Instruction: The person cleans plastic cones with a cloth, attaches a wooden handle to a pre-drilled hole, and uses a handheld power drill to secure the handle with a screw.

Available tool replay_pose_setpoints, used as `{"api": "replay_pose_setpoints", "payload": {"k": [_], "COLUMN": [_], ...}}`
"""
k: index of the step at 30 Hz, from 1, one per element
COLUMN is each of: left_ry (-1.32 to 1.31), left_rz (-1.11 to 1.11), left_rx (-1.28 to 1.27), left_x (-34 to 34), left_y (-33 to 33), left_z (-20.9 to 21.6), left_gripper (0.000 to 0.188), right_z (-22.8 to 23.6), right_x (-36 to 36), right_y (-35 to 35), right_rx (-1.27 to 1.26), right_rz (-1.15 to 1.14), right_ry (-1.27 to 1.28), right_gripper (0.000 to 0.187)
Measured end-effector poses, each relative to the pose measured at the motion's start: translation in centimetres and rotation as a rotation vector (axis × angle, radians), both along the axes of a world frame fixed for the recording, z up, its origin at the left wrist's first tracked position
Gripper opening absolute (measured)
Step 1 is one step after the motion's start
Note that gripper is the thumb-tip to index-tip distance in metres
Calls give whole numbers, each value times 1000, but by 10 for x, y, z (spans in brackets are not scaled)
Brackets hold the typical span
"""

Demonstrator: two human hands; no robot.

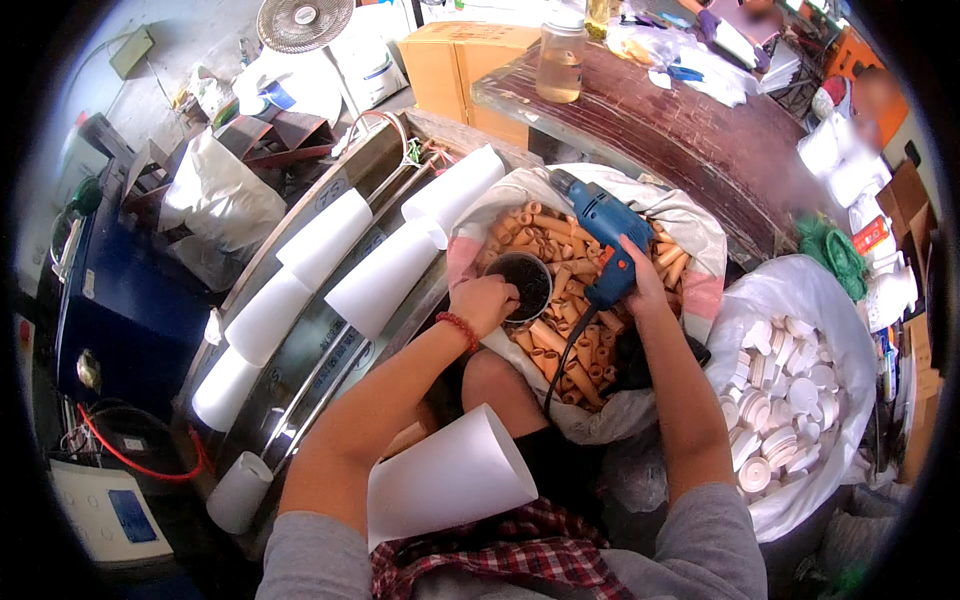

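My right hand (641, 278) grips a blue corded power drill (606, 220) over an open sack (702, 222) of short tan tubes (553, 338). The drill's nose points up and left, and its black cable hangs down across the tubes. My left hand (487, 303), with a red bead bracelet at the wrist, reaches over the rim of a round tub (533, 287) of small dark pieces. Its fingers are bent together at the pieces; whatever they pinch is too small to make out. A large white tapered cylinder (450, 480) lies across my lap.
Several white tapered cylinders (385, 282) lie in a long wooden trough (285, 240) on the left. A clear plastic bag (860, 395) of white round caps (768, 412) stands right. Beyond are a dark red table (660, 120) with a jar (561, 62), a cardboard box (450, 60) and a fan (300, 22).
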State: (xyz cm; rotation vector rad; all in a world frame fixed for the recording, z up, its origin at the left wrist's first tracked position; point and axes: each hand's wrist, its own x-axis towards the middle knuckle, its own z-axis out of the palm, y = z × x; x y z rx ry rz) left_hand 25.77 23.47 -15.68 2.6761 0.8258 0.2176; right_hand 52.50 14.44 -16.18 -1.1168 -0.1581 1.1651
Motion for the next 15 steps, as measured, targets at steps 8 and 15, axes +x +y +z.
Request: {"api": "replay_pose_setpoints", "payload": {"k": [8,15], "left_ry": [-40,-95], "left_rz": [40,69], "left_rx": [-32,-41], "left_x": [-1,1], "left_y": [-3,-3], "left_z": [-8,-16], "left_gripper": [13,12], "right_z": [64,115], "right_x": [-28,-76], "right_y": [-62,-148], "right_rx": [12,91], "right_rz": [-14,15], "right_ry": [-79,-186], "right_gripper": [40,41]}}
